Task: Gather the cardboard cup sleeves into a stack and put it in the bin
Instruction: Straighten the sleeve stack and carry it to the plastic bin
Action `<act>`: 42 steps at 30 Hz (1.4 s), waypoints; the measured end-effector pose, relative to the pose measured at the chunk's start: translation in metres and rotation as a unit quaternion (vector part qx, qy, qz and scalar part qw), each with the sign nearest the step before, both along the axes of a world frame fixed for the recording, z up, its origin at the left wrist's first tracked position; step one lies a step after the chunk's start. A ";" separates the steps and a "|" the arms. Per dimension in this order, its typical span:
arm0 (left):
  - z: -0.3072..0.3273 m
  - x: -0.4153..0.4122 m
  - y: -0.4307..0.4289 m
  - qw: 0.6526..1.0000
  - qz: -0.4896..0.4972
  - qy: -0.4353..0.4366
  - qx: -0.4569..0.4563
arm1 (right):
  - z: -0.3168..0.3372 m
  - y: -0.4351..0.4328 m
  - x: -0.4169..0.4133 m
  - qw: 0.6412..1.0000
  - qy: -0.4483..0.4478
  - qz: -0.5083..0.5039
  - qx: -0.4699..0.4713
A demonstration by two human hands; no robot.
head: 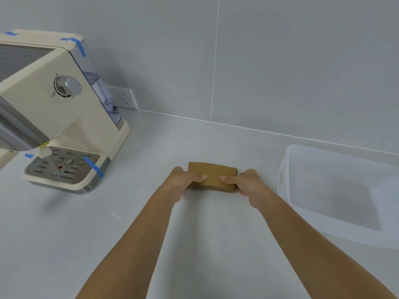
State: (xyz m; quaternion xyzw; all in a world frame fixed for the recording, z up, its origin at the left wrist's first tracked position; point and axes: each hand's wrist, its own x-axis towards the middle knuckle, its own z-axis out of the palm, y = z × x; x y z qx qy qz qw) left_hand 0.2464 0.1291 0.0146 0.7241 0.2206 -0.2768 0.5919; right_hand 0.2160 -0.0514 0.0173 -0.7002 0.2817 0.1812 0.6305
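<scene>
A flat stack of brown cardboard cup sleeves (212, 172) lies on the grey counter in the middle of the head view. My left hand (181, 184) grips the stack's left end, thumb on top. At the right end my right hand (250, 184) holds it the same way, thumb on top and fingers below. The near edge of the stack is partly hidden by my fingers. A translucent white plastic bin (336, 231) stands to the right of my right hand, with nothing inside it.
A cream espresso machine (49, 108) with blue tape strips and a metal drip tray (62, 167) stands at the left. A wall socket (124, 98) sits behind it. The grey tiled wall (259, 61) runs along the counter's back.
</scene>
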 end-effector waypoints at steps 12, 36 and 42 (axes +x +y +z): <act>-0.013 -0.030 0.003 0.968 -0.009 -0.240 -0.067 | -0.013 -0.001 -0.021 0.981 -0.192 -0.006 0.010; -0.030 -0.037 -0.016 0.961 0.063 -0.229 -0.145 | -0.037 0.024 -0.019 0.958 -0.277 -0.042 0.069; -0.026 -0.033 -0.040 0.935 0.197 -0.292 -0.044 | -0.033 0.038 -0.010 0.937 -0.315 -0.149 0.022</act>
